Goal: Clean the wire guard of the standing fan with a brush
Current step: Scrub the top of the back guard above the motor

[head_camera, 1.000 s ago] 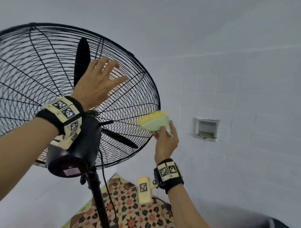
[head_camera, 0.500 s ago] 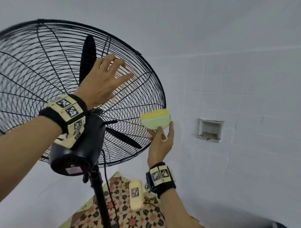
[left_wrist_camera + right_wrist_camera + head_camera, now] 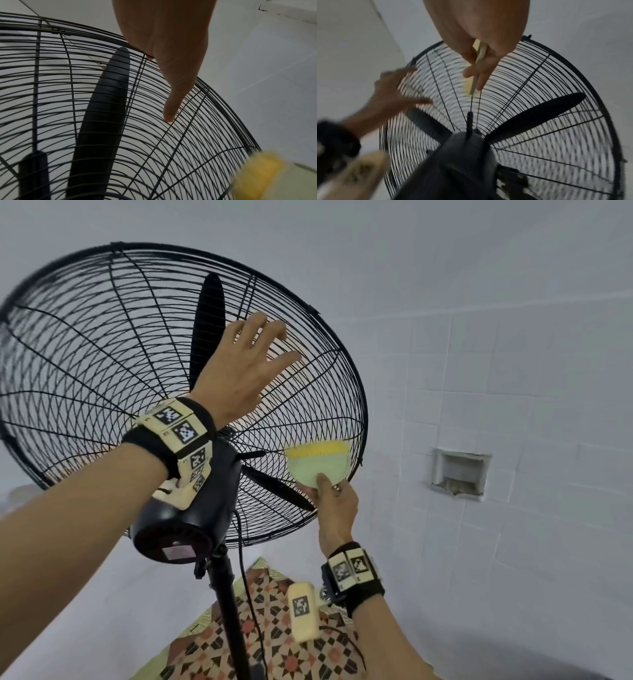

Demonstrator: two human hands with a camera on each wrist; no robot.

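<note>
Up against the back of the guard [image 3: 102,344], the left hand [image 3: 245,364] lies flat with its fingers straight and spread, touching the wires on the upper right part. From the left wrist view you can see one fingertip [image 3: 169,117] resting right on the wires, with a black blade [image 3: 102,101] just behind the mesh. So that hand is wide, not gripping anything.

The right hand [image 3: 334,508] is lower down, near the guard's right edge, pinching the brush [image 3: 320,463]. It's a pale green flat thing with yellow bristles along the top. The thumb sits on the green face and the fingers are on the other side; the right wrist view shows it edge-on, squeezed between thumb and fingers [image 3: 481,79]. The bristles sit against the guard wires close to the rim, as far as I can tell from the head view, though the exact contact is hard to see.

The fan itself is black, tilted up a bit, with the motor [image 3: 181,518] facing the camera and the pole [image 3: 227,611] running down to a patterned floor [image 3: 274,642]. Both wrists wear black bands with tag markers. Behind it all is a white tiled wall [image 3: 513,371] with a small recessed box [image 3: 459,474] in it.
</note>
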